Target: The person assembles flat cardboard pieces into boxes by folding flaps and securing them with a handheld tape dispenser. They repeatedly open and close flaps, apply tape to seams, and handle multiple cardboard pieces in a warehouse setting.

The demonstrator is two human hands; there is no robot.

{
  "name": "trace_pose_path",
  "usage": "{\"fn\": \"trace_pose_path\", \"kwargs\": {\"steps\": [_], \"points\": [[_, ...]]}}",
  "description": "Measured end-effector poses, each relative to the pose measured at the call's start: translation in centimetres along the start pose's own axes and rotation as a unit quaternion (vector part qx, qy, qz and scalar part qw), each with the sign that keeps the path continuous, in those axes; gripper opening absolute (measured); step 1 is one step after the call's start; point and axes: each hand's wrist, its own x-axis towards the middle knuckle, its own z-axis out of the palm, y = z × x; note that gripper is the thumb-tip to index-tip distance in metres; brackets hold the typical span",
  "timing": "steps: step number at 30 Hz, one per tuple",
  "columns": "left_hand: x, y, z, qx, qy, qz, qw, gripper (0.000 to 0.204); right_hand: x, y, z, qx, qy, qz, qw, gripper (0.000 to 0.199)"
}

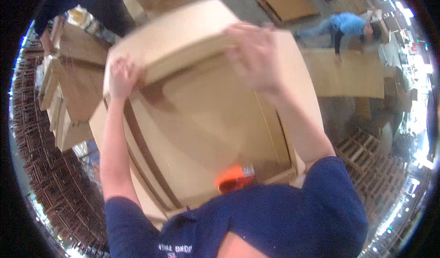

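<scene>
A large open cardboard box (pixel 201 120) stands right in front of me, its flaps folded outward. My left hand (pixel 123 77) is closed on its far left corner, fingers curled over the cardboard. At the far edge, to the right, my right hand (pixel 254 54) bends its fingers over the rim beside the far flap (pixel 183 31); motion blurs it a little. An orange tape dispenser (pixel 234 179) lies at the box's near side, close to my body, and my shirt partly hides that edge.
Stacked cardboard (pixel 75 74) and another person's arm (pixel 48 40) are at left. A person in blue (pixel 350 26) bends over a flat cardboard sheet (pixel 348 74) at right. Wooden pallets (pixel 362 152) lie lower right; a brown stack (pixel 46 166) lines the left.
</scene>
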Motion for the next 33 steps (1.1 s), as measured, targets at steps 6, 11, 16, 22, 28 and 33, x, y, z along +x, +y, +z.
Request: {"fn": "trace_pose_path", "kwargs": {"steps": [6, 11, 16, 22, 28, 33], "points": [[-14.4, 21.4, -7.3, -0.448, -0.334, 0.144, 0.817, 0.066, -44.1, -2.4, -22.2, -0.343, 0.033, 0.706, 0.619, 0.086], [-26.6, 31.9, -10.3, -0.327, -0.427, 0.166, 0.827, 0.033, -46.0, -8.0, -24.2, 0.348, 0.486, 0.639, 0.485, 0.082], [-33.2, 24.7, -15.3, -0.489, -0.332, -0.233, 0.772, 0.025, -36.6, -13.8, -27.3, 0.254, -0.176, 0.474, 0.825, 0.073], [-52.6, 5.0, -22.0, -0.333, 0.37, -0.557, 0.665, 0.053, -31.7, -20.4, -10.4, -0.052, -0.358, 0.104, 0.926, 0.081], [-58.3, 10.2, -15.6, -0.552, 0.395, -0.624, 0.388, 0.053, -34.1, -21.7, -10.9, -0.104, -0.403, 0.045, 0.908, 0.084], [-58.4, 11.1, -21.3, -0.708, 0.349, -0.401, 0.464, 0.057, -34.2, -21.7, -9.5, -0.09, -0.39, -0.003, 0.916, 0.083]]}}
